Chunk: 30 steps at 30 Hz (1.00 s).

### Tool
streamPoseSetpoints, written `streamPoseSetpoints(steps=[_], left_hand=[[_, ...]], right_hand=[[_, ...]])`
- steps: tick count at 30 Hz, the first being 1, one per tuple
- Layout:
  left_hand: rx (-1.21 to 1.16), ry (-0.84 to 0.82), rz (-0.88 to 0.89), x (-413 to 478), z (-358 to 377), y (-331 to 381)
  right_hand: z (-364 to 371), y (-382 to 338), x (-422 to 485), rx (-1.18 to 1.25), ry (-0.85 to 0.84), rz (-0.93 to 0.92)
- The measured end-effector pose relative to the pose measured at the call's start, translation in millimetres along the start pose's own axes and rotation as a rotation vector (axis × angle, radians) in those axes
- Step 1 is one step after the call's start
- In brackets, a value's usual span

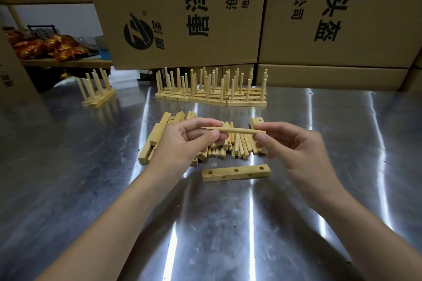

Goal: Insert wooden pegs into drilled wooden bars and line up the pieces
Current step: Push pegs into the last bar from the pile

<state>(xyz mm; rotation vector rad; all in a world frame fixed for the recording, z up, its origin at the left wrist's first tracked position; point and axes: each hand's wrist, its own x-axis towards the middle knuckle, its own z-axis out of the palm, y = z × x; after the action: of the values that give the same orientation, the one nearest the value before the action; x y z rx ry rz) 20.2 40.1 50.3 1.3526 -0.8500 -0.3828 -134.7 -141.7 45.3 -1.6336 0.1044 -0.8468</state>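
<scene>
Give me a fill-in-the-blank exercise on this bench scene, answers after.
The left hand and the right hand pinch one wooden ____ between them.
The lone bar lying on the table shows ____ holes on its top face.
The finished pegged bars stand before stacked cardboard ____.
Missing: peg; three; boxes.

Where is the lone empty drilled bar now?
Head view, centre: the drilled bar lies flat on the metal table, just nearer than the peg pile.
</scene>
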Motion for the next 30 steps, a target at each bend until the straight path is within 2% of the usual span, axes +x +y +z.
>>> streamPoseSetpoints(steps=[6,8,13,17,19,24,28,30], left_hand=[[0.253,0.025,0.035,1.0,-28.6,15.3],[0.389,-0.062,-0.029,1.0,-44.1,18.3],[0.93,-0.353,-0.142,-0.5,-45.0,5.5],[1.119,-0.352,-0.118,1.8,-38.9,-6.0],[1.073,-0.311,-0.086,2.3,-40.1,-6.8],[0.728,-0.144,0.015,0.9,-35.1,2.3],[0.15,-0.015,-0.051,1.5,-22.1,4.8],[-0.042,0.04,-0.084,2.2,-18.8,4.9]], right_hand=[[-7.2,3.4,2.2,-0.049,0.038,-0.003],[-11.3,4.5,4.2,-0.046,0.047,0.007],[-16.8,5.8,7.7,-0.074,0.042,0.003],[-19.3,6.7,7.4,-0.102,0.036,-0.001],[-19.0,6.3,7.3,-0.108,0.035,-0.003],[-15.5,0.4,5.8,-0.105,0.042,-0.013],[-10.8,-6.4,1.9,-0.131,0.061,-0.065],[-8.8,-10.2,-1.1,-0.151,0.084,-0.123]])
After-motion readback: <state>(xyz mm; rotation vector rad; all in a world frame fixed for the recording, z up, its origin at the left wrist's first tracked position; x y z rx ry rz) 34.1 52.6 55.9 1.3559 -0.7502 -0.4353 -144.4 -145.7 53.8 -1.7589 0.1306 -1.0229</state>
